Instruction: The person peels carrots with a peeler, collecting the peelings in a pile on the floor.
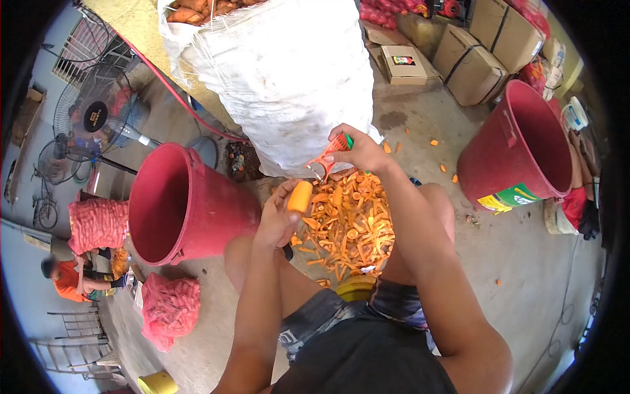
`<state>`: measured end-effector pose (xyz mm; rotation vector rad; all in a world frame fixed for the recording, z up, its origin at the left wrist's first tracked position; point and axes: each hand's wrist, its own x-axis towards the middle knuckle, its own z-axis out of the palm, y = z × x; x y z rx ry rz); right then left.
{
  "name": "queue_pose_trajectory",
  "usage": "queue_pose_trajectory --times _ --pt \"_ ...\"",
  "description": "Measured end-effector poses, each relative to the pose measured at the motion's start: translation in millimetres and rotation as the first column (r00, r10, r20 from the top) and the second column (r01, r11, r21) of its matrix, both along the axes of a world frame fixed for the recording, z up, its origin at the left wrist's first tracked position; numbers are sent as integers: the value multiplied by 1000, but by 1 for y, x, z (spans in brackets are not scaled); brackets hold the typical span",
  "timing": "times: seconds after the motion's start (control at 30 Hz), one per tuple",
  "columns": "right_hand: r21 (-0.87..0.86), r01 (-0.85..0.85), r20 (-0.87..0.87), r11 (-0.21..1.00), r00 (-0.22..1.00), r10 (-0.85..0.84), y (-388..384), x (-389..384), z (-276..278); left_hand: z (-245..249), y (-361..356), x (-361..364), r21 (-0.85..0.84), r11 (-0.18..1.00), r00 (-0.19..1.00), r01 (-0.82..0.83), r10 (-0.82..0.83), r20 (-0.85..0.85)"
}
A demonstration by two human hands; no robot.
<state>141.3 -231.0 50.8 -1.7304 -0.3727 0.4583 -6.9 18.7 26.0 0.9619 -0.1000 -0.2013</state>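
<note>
My left hand (278,213) is closed on a short, smooth piece of peeled carrot (300,197). Just above and to the right, my right hand (357,150) grips an orange peeler (323,162), its blade end pointing down-left, a little apart from the carrot piece. Something green shows beside the fingers. Beneath both hands lies a heap of orange peelings and carrot ends (348,223) between my legs. Behind the hands stands a large white sack (295,79) with unpeeled carrots (197,10) at its open top.
Red bins stand at the left (216,210) and right (518,144). Pink mesh bags (170,308) and a fan (96,117) are at the left, where a person in orange (67,281) sits. Cardboard boxes (469,65) are at the back right. Orange scraps dot the floor.
</note>
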Motion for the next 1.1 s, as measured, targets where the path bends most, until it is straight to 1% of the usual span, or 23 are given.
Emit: queue_pose_trajectory --times 0.03,0.07,0.1,0.17,0.2,0.33,0.4,0.43,0.47,0.5,0.53,0.57,0.6,0.63,0.67,0.7,0.77,0.8,0.83,0.9,1.0,1.03,1.1 --pt "71 -2 -77 997 997 8 3 -3 3 3 -2 1 -1 1000 1000 -6 6 4" --pt "158 -35 -209 987 976 68 5 -8 5 6 -5 2 2 998 997 -70 70 -40" --pt "155 -40 -208 987 975 72 7 -13 8 8 -8 2 7 991 987 -133 133 -88" --pt "120 -180 147 976 976 162 10 -22 11 2 -8 2 7 991 988 -132 132 -74" --pt "106 -200 104 974 976 189 10 -24 12 0 -9 3 11 992 991 -124 124 -58" --pt "75 -213 111 974 973 204 7 -28 14 3 -10 0 60 994 993 -91 96 -74" --pt "69 -249 203 966 952 231 4 -25 9 3 -10 -3 86 995 998 -57 59 -12" --pt "68 -252 201 965 951 234 3 -20 4 2 -8 -6 85 995 998 -60 62 -14" --pt "88 -134 37 987 991 131 1 -14 -2 3 -3 -9 60 998 1000 -1 1 -5" --pt "88 -10 -123 996 992 21 -1 -5 -5 4 -1 -7 37 997 998 62 -62 11" --pt "-41 25 132 999 991 -19 -2 0 -8 4 -1 -6 40 997 998 63 -64 13" --pt "-37 24 132 999 991 -19 -2 0 -14 3 -2 -6 -22 1000 1000 18 -18 0" --pt "14 21 62 1000 998 -22 1 -3 -10 4 -3 -6 -84 996 999 -31 30 -12" --pt "62 19 -7 998 1000 -18 3 -7 -2 5 -5 -4 -85 996 999 -37 37 -10" --pt "129 -18 -97 991 995 31 7 -14 5 6 -8 -1 -65 993 995 -96 95 -28" --pt "126 -23 -97 992 995 36 10 -21 9 5 -9 0 -44 987 987 -153 151 -49" --pt "136 -139 216 981 970 108 15 -33 14 3 -11 0 -13 988 987 -151 151 -51" --pt "109 -159 147 981 979 143 14 -37 23 1 -12 0 21 989 988 -143 144 -49" --pt "109 -155 147 982 979 139 12 -37 23 1 -12 1 21 990 989 -139 140 -49" --pt "107 -228 104 968 971 217 11 -35 20 3 -11 1 28 997 997 -68 69 -40" --pt "191 -240 204 952 958 201 8 -27 4 9 -14 -5 76 995 998 -68 69 -15" --pt "190 -239 203 952 959 200 6 -22 -2 8 -11 -7 76 995 998 -67 68 -16" --pt "53 8 41 999 999 -10 2 -5 -10 7 -4 -7 17 999 997 34 -35 69"
